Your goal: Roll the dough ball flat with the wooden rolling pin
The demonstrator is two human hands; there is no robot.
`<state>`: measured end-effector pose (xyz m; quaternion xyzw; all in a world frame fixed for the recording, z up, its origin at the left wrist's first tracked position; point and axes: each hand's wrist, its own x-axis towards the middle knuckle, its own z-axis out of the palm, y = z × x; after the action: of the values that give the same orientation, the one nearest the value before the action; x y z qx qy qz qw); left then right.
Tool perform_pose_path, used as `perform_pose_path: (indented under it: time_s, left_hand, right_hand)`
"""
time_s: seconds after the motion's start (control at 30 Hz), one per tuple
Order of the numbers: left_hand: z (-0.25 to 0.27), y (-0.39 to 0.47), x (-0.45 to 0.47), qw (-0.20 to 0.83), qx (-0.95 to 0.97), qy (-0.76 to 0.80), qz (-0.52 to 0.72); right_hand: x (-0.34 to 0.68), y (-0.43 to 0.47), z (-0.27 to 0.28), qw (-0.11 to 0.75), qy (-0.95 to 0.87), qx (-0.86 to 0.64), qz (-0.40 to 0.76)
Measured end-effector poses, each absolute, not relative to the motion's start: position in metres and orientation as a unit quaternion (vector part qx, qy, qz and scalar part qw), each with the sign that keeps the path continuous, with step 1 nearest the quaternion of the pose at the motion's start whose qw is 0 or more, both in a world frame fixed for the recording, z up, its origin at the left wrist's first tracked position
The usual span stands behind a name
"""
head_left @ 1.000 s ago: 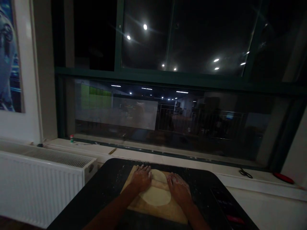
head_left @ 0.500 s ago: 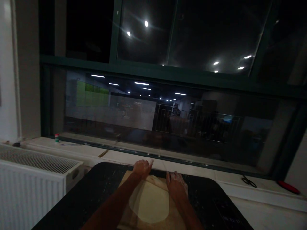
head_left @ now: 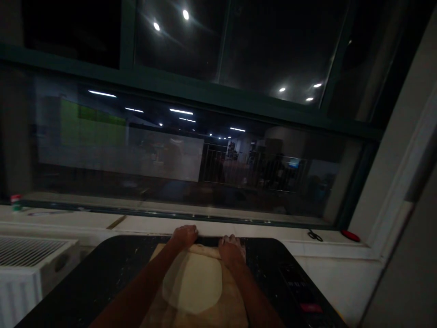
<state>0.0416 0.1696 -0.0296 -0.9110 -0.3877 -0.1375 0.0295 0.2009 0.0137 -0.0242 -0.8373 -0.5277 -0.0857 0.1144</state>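
A flat, pale sheet of dough (head_left: 194, 284) lies on a tan wooden board (head_left: 234, 305) on the dark table (head_left: 85, 282). Across the dough's far edge runs a light wooden cylinder that looks like a rolling pin (head_left: 205, 251). My left hand (head_left: 185, 235) is closed at its left end and my right hand (head_left: 232, 249) at its right end. Flour whitens the fingers of my right hand. The grips themselves are mostly hidden by the backs of my hands, and the light is dim.
Beyond the table run a white windowsill (head_left: 146, 224) and a dark window. Scissors (head_left: 314, 235) and a red object (head_left: 350, 235) lie on the sill at right, a small red-and-green container (head_left: 15, 202) at left. A radiator (head_left: 20, 273) stands left. Flour specks the tabletop.
My view has turned to the right, so everything sits further left in the picture. Both hands stay near the dough's far edge, with my left hand's fingers now more tucked in.
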Motion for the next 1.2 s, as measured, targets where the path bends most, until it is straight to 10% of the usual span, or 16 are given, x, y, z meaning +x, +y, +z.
perform_pose_path:
  time_s: [0.9, 1.2]
  left_hand:
    - [-0.066, 0.032, -0.107, -0.046, -0.908, -0.242, -0.338]
    - [-0.062, 0.013, -0.112, -0.122, -0.863, -0.298, -0.388]
  right_hand:
    - [0.112, -0.129, -0.081, 0.378, -0.621, -0.645, -0.235]
    - [0.114, -0.124, -0.095, 0.322, -0.579, -0.640, -0.388]
